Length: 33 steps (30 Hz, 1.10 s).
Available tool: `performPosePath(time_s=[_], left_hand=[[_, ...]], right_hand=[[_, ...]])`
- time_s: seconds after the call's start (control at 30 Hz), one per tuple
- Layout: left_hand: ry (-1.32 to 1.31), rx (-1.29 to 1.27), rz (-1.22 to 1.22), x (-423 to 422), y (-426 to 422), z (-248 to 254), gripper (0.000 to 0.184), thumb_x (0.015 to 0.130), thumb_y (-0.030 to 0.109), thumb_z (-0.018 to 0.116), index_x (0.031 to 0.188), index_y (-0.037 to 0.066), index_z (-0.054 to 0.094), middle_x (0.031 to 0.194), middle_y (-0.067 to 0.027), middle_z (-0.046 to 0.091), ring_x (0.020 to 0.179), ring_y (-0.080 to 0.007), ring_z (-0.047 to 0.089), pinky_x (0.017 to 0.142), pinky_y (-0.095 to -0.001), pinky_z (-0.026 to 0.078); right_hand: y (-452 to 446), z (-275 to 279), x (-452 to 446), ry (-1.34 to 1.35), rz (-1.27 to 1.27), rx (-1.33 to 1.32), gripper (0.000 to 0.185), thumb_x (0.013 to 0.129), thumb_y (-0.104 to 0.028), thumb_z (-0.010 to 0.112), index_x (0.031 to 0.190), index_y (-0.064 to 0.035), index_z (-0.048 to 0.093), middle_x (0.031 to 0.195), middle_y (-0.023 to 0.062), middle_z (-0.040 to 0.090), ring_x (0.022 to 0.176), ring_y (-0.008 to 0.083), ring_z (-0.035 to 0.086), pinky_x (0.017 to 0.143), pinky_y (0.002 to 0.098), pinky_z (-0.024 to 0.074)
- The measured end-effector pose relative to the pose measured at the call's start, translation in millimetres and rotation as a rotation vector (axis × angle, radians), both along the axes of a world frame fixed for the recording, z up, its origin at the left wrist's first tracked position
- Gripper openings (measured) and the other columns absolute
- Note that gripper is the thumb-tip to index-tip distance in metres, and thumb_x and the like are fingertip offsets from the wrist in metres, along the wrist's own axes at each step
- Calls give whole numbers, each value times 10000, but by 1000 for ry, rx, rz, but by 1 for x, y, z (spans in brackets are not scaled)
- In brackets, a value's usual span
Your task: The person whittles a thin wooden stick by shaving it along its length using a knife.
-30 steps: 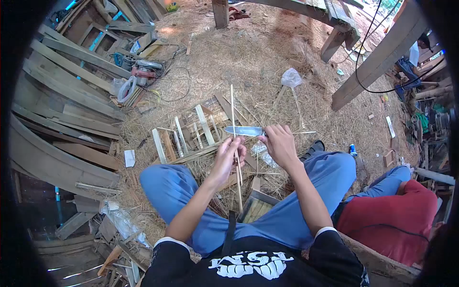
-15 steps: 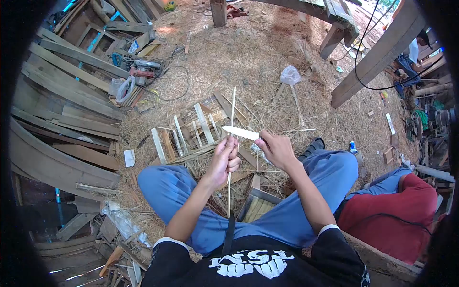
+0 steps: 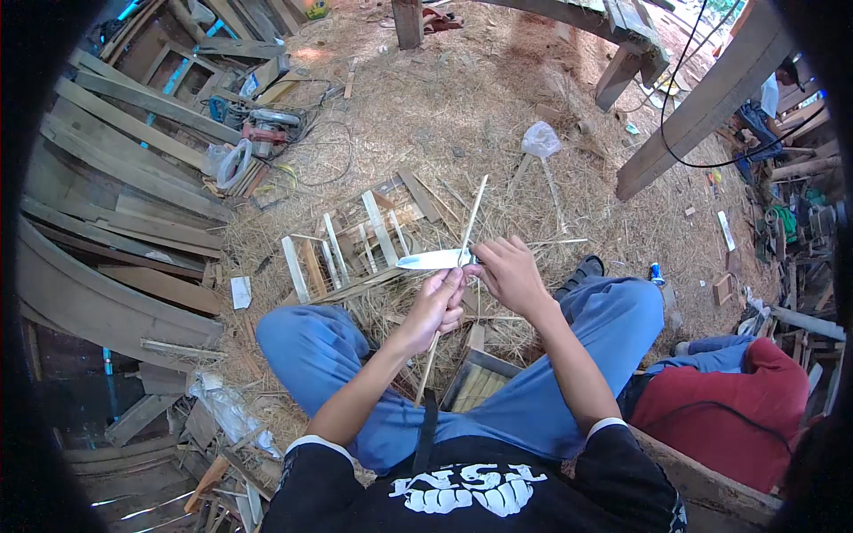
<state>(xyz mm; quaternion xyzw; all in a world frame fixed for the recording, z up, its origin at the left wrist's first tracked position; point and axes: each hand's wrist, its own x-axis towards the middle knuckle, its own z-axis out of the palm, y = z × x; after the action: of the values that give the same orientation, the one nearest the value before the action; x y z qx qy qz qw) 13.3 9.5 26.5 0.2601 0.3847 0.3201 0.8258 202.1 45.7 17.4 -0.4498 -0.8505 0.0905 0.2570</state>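
Observation:
My left hand (image 3: 435, 311) is closed around a thin pale wooden strip (image 3: 475, 211), which slants up and to the right out of my fist and also shows below it. In my right hand (image 3: 511, 277) I grip a knife (image 3: 434, 259); its handle is hidden by my fingers. The blade points left and lies across the strip just above my left fingers. Both hands are close together, over my crossed legs. Beneath them a wooden box (image 3: 502, 367) holding several pale strips sits between my legs.
Wooden slats and a small frame (image 3: 380, 229) lie ahead on the straw-like shavings. A circular saw (image 3: 267, 129) and stacked boards (image 3: 133, 169) are at the left. A person in a red shirt (image 3: 724, 409) is close on my right. A slanted post (image 3: 702, 102) rises at the right.
The strip has tipped from near upright to leaning right. The knife has moved left and down along it, and my hands have come closer together.

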Motion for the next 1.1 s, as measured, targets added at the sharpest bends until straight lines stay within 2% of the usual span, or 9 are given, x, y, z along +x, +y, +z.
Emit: performPosePath(time_s=[0.17, 0.23, 0.3, 0.43, 0.6, 0.83, 0.87, 1.0, 1.1], left_hand=[[57, 24, 21, 1, -8, -2, 294, 1031, 419, 449, 1011, 126, 470, 654, 74, 303, 439, -16, 236, 369, -190, 165], [92, 63, -63, -4, -23, -3, 287, 1036, 413, 438, 996, 130, 461, 655, 73, 317, 439, -17, 248, 369, -188, 170], [157, 107, -238, -19, -52, -9, 280, 1039, 409, 431, 986, 136, 456, 656, 75, 327, 438, -17, 256, 367, -185, 173], [109, -31, 192, -33, -21, -29, 274, 1034, 403, 445, 977, 136, 463, 655, 85, 321, 439, -16, 257, 368, -186, 165], [-90, -28, 173, -42, -4, -33, 199, 1051, 308, 404, 1042, 132, 496, 625, 63, 285, 441, -33, 228, 390, -210, 158], [82, -35, 187, -16, 1, -22, 217, 1058, 340, 392, 1075, 133, 455, 663, 41, 347, 462, -32, 243, 410, -196, 178], [32, 17, 168, -16, 1, -32, 256, 1055, 327, 414, 1137, 100, 497, 718, 14, 465, 537, -46, 375, 478, -211, 324], [554, 409, 367, -4, 0, -47, 315, 1047, 228, 435, 1192, -2, 594, 895, -23, 614, 833, -60, 517, 792, -241, 431], [597, 487, 454, -8, 7, -46, 311, 1045, 234, 441, 1149, -9, 605, 913, -36, 626, 813, -77, 529, 766, -255, 438]], right_hand=[[4, -3, 7, 112, 21, 59, 197, 903, -261, 614, 1000, -89, 615, 795, 89, 618, 741, 274, 582, 665, 394, 401], [26, -51, 58, -49, -351, -31, 188, 921, -264, 600, 992, -91, 626, 768, 139, 638, 716, 315, 617, 619, 446, 427], [46, -21, 116, 86, -892, -215, 169, 929, -240, 590, 972, -83, 636, 717, 179, 621, 673, 369, 619, 595, 487, 442], [14, -4, 98, 25, -577, 2, 191, 914, -236, 619, 867, -55, 584, 706, 187, 603, 676, 390, 607, 598, 478, 455], [-14, 6, 27, 148, -285, -166, 257, 912, -303, 635, 967, -52, 628, 741, 140, 615, 718, 318, 627, 647, 428, 467], [-4, 2, -18, 200, -82, -347, 330, 883, -363, 666, 999, -56, 623, 762, 148, 617, 725, 324, 624, 639, 412, 467], [-3, -5, -20, 189, -51, -278, 343, 886, -374, 661, 1004, -55, 618, 786, 157, 630, 742, 346, 626, 651, 425, 472], [0, -5, -27, 148, -53, -234, 351, 892, -379, 652, 1000, -47, 617, 803, 162, 639, 762, 359, 633, 668, 443, 476], [1, -2, -25, 105, -69, -243, 354, 894, -377, 649, 1000, -41, 616, 803, 162, 640, 767, 359, 637, 673, 446, 478]])
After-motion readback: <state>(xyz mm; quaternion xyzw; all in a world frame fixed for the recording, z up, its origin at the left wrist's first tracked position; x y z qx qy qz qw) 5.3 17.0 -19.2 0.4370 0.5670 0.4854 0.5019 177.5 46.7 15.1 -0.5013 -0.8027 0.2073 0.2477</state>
